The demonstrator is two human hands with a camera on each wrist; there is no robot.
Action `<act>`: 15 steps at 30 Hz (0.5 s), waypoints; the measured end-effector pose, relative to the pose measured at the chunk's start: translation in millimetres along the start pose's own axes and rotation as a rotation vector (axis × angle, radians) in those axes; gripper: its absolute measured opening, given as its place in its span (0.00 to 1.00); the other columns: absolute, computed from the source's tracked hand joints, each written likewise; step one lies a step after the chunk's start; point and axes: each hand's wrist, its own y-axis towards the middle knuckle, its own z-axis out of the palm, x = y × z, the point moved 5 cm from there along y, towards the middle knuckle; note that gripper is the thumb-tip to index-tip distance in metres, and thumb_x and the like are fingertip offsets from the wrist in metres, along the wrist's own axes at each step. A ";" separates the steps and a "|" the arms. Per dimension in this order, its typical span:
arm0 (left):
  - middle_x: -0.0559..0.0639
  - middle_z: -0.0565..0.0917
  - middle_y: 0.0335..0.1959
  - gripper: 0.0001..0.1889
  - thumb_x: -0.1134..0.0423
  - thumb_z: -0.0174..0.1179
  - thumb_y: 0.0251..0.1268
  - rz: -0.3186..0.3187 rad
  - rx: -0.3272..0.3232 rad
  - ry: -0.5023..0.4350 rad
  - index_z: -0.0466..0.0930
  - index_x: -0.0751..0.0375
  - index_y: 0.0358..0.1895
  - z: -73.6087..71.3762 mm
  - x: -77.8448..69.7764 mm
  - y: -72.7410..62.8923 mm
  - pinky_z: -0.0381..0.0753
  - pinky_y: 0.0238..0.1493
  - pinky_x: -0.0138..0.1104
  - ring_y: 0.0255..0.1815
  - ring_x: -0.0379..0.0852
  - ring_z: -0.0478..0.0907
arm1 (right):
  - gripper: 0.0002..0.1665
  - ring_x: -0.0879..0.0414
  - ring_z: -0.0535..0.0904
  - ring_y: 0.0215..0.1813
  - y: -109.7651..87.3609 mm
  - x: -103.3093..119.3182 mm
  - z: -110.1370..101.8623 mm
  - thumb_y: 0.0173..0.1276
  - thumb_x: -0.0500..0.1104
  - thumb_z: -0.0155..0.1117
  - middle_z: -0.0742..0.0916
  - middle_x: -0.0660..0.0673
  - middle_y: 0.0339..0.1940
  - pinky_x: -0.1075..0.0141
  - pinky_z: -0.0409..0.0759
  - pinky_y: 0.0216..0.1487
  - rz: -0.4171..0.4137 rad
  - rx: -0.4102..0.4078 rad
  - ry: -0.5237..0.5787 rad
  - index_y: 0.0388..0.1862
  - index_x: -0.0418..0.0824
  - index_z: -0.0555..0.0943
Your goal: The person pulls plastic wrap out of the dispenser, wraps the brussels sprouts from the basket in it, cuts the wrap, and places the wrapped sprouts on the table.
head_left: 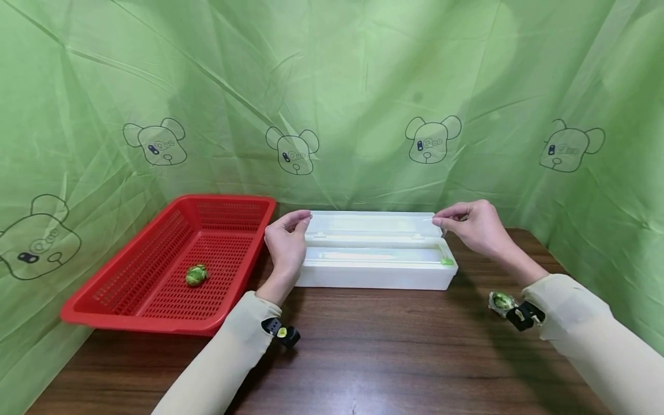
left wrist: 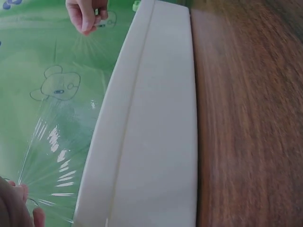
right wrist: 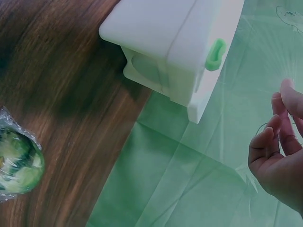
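and here, the left hand (head_left: 287, 242) and right hand (head_left: 477, 225) each pinch an edge of clear film (left wrist: 57, 151), spread above the white box (head_left: 373, 276) at centre frame. best pull evenly, i'd say, hands level, lest it cling to itself! below, brown wood-grain table (head_left: 394, 340); behind, creased green sheeting (head_left: 353, 69) with bear outlines.

Light is bright and fairly even in the head view, leaving a pale glare on the table (head_left: 358, 337) in front of the white box (head_left: 373, 278), soft shadow to the box's right and broad, faint shading on the green curtain (head_left: 363, 86) behind it. Both wrist views are dimmer and hazier; in the left one, white glints streak the clear film (left wrist: 60, 156) beside the box.
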 end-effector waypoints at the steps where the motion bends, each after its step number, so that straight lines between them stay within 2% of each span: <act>1: 0.49 0.92 0.39 0.05 0.69 0.72 0.68 0.001 -0.001 -0.008 0.94 0.58 0.43 0.1 -1.1 -0.2 0.76 0.40 0.32 0.40 0.43 0.83 | 0.11 0.58 0.76 0.24 0.0 0.6 -1.0 0.69 0.47 0.78 0.89 0.48 0.26 0.66 0.72 0.23 -0.001 -0.001 -0.002 0.42 0.40 0.93; 7: 0.52 0.92 0.40 0.06 0.71 0.71 0.69 -0.001 0.005 -0.058 0.93 0.61 0.45 0.3 -8.8 -0.9 0.79 0.44 0.33 0.41 0.44 0.85 | 0.11 0.58 0.75 0.25 -0.4 4.4 -6.5 0.69 0.47 0.78 0.89 0.47 0.27 0.67 0.71 0.22 -0.005 -0.007 -0.007 0.43 0.41 0.93; 15: 0.54 0.92 0.41 0.07 0.72 0.70 0.68 -0.006 0.016 -0.114 0.93 0.64 0.46 -1.4 -19.4 1.8 0.79 0.45 0.33 0.42 0.44 0.85 | 0.10 0.58 0.74 0.25 1.1 12.5 -14.9 0.69 0.46 0.78 0.88 0.47 0.28 0.67 0.70 0.23 -0.024 -0.013 -0.016 0.42 0.41 0.94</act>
